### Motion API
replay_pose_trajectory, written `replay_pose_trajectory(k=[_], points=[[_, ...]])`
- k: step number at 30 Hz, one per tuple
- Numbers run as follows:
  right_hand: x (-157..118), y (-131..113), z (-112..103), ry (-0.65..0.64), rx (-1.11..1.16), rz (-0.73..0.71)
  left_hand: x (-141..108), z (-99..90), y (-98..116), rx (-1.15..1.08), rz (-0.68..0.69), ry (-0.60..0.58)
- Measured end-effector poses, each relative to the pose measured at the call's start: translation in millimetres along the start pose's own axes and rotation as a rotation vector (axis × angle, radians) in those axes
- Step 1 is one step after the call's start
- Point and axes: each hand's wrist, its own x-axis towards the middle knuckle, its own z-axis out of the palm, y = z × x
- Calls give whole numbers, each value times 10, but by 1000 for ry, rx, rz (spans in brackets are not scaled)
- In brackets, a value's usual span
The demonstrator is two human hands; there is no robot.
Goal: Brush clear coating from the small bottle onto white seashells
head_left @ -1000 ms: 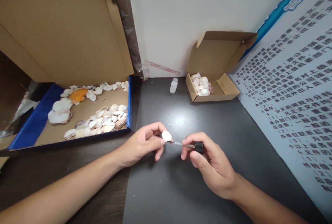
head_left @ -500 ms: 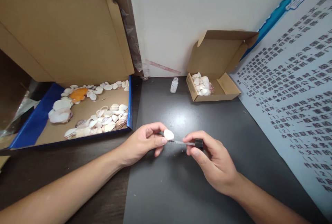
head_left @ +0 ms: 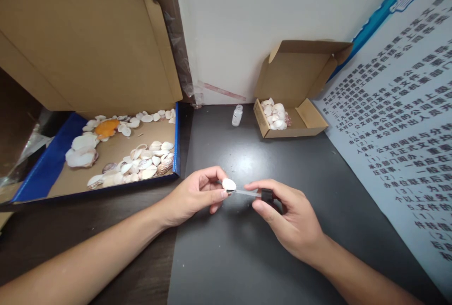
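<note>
Two hands met over the dark mat (head_left: 247, 258). Your left hand (head_left: 192, 195) pinched a small white shell (head_left: 229, 184) between thumb and fingertips, just above the mat. Your right hand (head_left: 293, 222) closed thumb and forefinger on the black cap of a thin brush (head_left: 249, 194), its tip touching the shell's lower edge. Behind them, a small clear bottle (head_left: 237, 115) stood just beside a small cardboard box (head_left: 303, 124) holding shells; at the left, a blue-edged tray (head_left: 52, 164) held many more.
</note>
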Motion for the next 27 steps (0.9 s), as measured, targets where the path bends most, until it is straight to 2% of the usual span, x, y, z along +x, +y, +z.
replay_pose_trajectory(k=[5,12,19,27], points=[[52,-6,-1,100,-44,107,-3,-1,-9,14,33,-14],[14,6,3,-24,7,2,-5,0,-10,40,45,-30],[61,-3,1,117,-57,81,0,19,22,40,27,-35],[25,-14,0,39,-47,8,-18,29,28,81,24,-31]])
